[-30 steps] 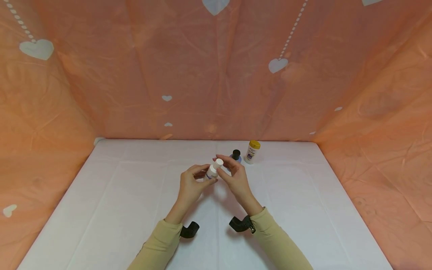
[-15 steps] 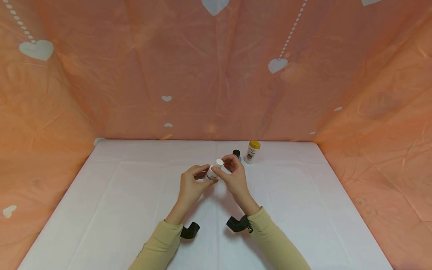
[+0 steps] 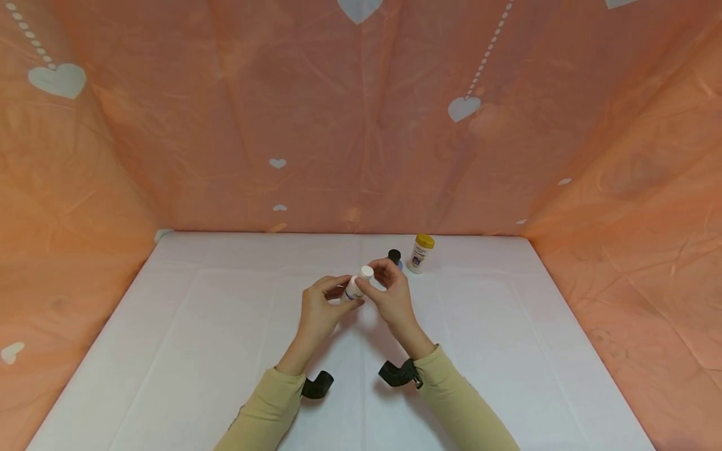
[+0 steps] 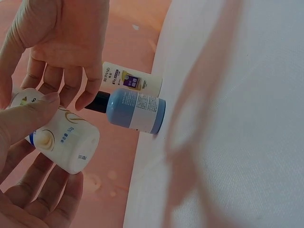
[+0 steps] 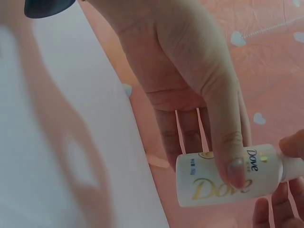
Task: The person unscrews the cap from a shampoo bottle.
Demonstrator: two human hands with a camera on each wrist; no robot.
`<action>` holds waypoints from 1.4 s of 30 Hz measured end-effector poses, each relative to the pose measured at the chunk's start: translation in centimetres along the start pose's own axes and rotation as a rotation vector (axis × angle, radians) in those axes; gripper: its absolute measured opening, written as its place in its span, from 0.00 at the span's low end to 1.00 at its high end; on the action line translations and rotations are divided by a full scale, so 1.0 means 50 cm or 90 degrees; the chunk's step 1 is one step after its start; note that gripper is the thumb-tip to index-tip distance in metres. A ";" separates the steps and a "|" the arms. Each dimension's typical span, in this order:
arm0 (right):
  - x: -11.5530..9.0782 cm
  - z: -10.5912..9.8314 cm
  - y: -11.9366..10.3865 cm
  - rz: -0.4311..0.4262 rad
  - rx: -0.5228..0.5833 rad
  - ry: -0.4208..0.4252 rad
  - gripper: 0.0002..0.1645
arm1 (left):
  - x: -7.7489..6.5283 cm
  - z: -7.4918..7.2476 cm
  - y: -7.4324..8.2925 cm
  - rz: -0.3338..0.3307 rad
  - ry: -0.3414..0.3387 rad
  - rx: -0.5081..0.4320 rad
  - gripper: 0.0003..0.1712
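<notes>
I find the left hand (image 3: 321, 307) gripping the tilted Dove bottle (image 5: 257, 178) above the worktop (image 3: 214, 351), the fingers of the right hand (image 3: 397, 300) pinching its white cap (image 3: 367, 272); steady bottle and even pressure advised.

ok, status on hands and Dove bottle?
Left hand holding Dove bottle; right hand at its cap. Bottle tilted, cap on. Nothing visibly in the way.

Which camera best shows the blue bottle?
The left wrist view: the blue bottle shows almost whole, its label visible. In the head view, the right hand hides all but its black cap and a sliver of blue. The right wrist view doesn't show it.
</notes>
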State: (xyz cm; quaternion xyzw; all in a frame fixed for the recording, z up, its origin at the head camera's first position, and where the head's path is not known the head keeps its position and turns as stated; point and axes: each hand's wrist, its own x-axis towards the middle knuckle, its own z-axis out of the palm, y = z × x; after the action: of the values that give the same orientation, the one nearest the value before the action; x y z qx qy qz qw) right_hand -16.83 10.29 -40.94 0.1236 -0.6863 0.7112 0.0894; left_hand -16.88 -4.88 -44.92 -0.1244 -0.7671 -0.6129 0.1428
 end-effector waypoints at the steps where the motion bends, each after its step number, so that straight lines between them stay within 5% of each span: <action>1: 0.000 -0.001 -0.001 0.000 0.000 -0.006 0.15 | 0.000 0.000 -0.001 0.001 0.002 0.001 0.25; 23: 0.000 -0.015 -0.004 -0.015 0.020 -0.088 0.21 | 0.002 -0.003 -0.002 -0.004 -0.004 0.010 0.26; 42: -0.003 0.005 -0.005 0.009 -0.065 0.049 0.19 | 0.000 0.003 -0.007 0.017 -0.006 -0.005 0.26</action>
State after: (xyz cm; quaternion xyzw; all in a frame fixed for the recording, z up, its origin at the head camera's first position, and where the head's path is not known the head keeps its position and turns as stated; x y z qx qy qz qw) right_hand -16.59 10.03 -40.73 0.0865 -0.7183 0.6803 0.1172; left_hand -17.01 -4.82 -45.27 -0.1378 -0.7637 -0.6133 0.1469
